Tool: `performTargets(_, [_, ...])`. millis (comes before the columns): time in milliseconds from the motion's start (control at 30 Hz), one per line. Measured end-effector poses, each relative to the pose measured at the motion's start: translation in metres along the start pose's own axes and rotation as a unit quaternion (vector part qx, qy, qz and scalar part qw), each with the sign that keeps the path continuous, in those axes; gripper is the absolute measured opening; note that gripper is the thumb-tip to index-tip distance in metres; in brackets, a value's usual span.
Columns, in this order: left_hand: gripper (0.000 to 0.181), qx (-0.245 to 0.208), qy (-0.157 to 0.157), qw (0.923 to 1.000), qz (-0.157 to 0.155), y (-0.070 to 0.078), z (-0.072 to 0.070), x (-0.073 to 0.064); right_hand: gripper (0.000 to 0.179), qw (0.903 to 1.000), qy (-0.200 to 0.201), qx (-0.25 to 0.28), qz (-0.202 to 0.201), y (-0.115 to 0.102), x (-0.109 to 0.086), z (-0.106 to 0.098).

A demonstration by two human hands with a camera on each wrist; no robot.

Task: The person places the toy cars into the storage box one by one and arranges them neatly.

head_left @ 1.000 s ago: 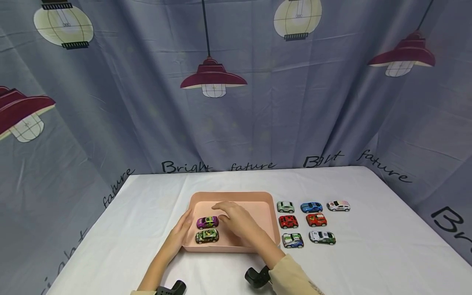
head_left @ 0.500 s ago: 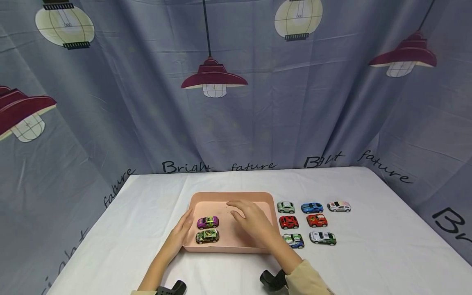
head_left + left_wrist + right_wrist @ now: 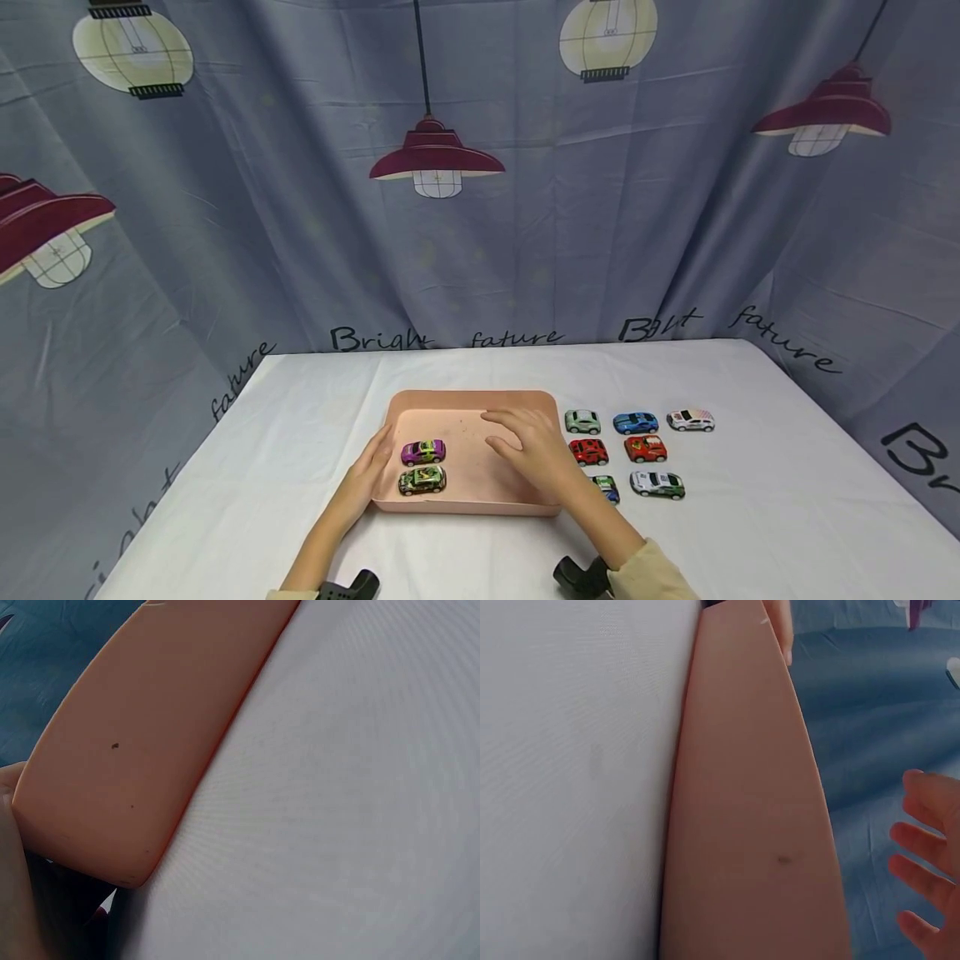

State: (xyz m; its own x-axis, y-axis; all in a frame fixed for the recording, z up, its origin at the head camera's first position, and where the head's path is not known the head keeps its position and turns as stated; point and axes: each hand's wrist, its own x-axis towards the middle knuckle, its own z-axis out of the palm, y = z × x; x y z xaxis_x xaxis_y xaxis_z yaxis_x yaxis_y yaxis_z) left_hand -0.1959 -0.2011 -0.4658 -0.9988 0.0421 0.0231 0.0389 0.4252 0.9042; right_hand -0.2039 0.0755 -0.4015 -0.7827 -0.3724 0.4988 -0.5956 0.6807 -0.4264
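In the head view, my left hand (image 3: 365, 469) holds the left side of the shallow peach-coloured tray (image 3: 491, 508), fingers along its outer wall and thumb over the rim. In the left wrist view, that hand appears at the corner of the tray (image 3: 142, 735). My right hand (image 3: 536, 448) hovers over the tray's right part, fingers spread and slightly bent, holding nothing. The right wrist view shows its spread fingertips (image 3: 915, 840) above the tray wall. Inside the tray at the left sit a purple toy car (image 3: 423, 452) and a green camouflage-like toy car (image 3: 422, 480).
Several toy cars stand in rows right of the tray, among them a blue one (image 3: 636, 422), a red-orange one (image 3: 646, 448) and a white-green one (image 3: 657, 484). My right arm partly covers another car (image 3: 607, 488). A white cloth (image 3: 750, 517) covers the table; a lamp-print curtain (image 3: 525, 275) hangs behind.
My right hand has moved rightward across the tray, away from the purple and green cars, towards its right wall. The left hand, tray and cars have stayed in place.
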Motion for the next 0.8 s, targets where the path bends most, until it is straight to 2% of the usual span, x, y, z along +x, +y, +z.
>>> performTargets(133, [0.051,-0.004,0.002,1.0000,-0.001,0.000,0.000,0.000,0.033,0.9994,0.008,-0.024,-0.022,0.005,-0.006,-0.004])
performTargets(367, [0.050,-0.004,0.003,1.0000,0.004,0.001,0.000,0.000,0.032,0.9977,0.034,-0.047,-0.035,0.012,-0.015,-0.010])
performTargets(800, [0.050,0.001,0.005,1.0000,0.003,-0.001,0.000,0.000,0.033,0.9962,0.033,-0.078,-0.018,0.024,-0.029,-0.024])
